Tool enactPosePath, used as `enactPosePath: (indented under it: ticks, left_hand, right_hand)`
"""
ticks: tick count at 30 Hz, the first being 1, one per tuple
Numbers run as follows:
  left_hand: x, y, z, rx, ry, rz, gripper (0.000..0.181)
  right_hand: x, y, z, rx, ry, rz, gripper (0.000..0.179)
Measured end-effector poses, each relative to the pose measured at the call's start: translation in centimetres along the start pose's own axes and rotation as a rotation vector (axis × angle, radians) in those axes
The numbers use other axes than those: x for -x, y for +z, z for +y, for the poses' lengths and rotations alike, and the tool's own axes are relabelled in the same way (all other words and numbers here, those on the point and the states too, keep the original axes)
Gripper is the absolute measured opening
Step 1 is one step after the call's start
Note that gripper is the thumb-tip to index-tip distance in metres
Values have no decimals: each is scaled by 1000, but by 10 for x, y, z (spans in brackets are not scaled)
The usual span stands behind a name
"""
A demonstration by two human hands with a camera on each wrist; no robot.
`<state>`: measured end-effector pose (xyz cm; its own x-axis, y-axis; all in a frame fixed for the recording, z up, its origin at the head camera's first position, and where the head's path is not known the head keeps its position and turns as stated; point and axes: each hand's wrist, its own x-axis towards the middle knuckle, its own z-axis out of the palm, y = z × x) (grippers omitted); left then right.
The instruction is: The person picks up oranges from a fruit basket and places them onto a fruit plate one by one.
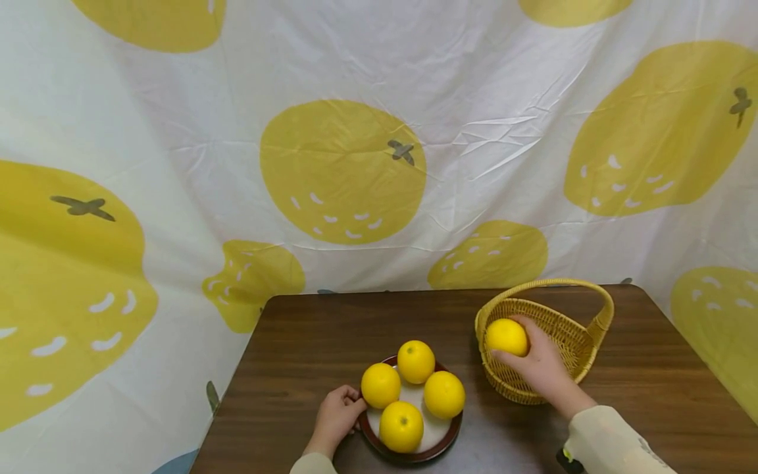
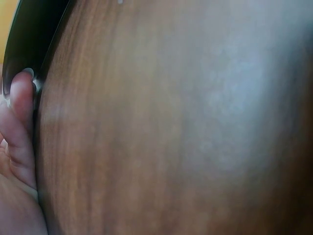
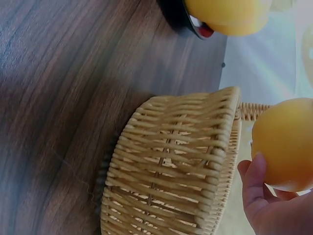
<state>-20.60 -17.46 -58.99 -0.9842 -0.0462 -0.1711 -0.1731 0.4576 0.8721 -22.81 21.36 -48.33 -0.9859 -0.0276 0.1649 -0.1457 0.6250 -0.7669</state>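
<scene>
In the head view my right hand grips a round yellow orange at the left side of the wicker basket's opening. The right wrist view shows the held orange above the basket's woven rim, with fingertips against its skin. Several more yellow oranges sit on a round plate with a dark red-brown rim and a white middle. At the plate's left edge my left hand pinches the rim. In the left wrist view only part of that hand shows, against the dark rim.
The dark brown wooden table carries the plate left of the basket. An arched handle rises over the basket. Behind the table hangs a white cloth with large yellow fruit prints.
</scene>
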Motion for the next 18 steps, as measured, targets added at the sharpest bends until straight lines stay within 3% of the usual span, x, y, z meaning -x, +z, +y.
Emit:
enactPosePath:
  ticks: [18]
  left_hand:
    - [-4,1,-4,-4,-9,10,22]
  right_hand:
    - [7,6,-5,-33,2,-4,74]
